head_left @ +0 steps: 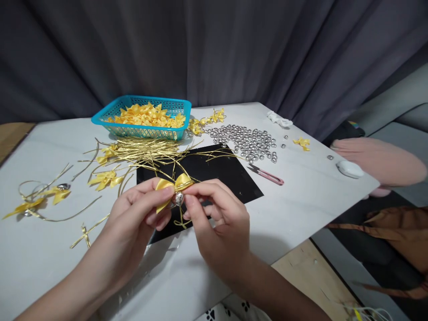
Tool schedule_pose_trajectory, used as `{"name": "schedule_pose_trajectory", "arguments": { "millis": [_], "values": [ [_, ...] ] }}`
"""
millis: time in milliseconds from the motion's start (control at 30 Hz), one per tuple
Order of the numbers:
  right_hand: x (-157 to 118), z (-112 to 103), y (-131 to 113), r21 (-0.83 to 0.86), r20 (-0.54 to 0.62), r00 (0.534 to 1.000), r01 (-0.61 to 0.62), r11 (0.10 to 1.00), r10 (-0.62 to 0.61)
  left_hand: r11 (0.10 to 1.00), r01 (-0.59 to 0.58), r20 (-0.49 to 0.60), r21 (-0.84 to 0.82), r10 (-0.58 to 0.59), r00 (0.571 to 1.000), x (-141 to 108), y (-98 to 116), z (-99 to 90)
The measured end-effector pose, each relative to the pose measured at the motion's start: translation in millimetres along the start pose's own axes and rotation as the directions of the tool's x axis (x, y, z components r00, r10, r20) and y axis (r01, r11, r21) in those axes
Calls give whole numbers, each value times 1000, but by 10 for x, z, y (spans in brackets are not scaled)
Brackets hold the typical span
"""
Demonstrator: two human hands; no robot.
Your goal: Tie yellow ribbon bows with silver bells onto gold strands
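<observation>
Dark curtains [200,53] hang behind the far edge of a white tabletop [301,205]. Both hands meet above its near edge, over a black sheet [220,174]. Left hand [137,205]: thumb and fingers clamped on a yellow bow [183,180], which bears a silver bead [179,199] below its middle. Right hand [220,218]: thumb and forefinger closed at the bead's right side; what lies between them is hidden. Blue basket [167,133], left of centre at the far edge, holds loose yellow bows [143,115]. Gold strands [143,149] lie bunched just before it. Silver beads [254,141] are spread beyond the sheet, with pink-handled snips [270,176] on the near side of them. Wired bows [28,206] lie toward the left edge. One bow [302,143] and a white mouse-shaped object [350,169] lie toward the right edge.
</observation>
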State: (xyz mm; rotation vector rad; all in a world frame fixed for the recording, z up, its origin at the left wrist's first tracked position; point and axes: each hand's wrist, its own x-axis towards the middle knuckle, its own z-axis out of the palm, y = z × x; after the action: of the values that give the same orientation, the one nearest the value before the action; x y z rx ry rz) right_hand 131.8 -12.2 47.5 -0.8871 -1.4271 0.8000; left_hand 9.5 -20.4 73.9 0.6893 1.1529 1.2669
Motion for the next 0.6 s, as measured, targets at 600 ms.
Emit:
{"name": "schedule_pose_trajectory", "arguments": {
  "millis": [600],
  "values": [
    [-10, 4, 14, 49, 3, 998, -61, 997, 61, 992, -61, 8, 113, 60, 998, 31, 1, 15]
  ]
}}
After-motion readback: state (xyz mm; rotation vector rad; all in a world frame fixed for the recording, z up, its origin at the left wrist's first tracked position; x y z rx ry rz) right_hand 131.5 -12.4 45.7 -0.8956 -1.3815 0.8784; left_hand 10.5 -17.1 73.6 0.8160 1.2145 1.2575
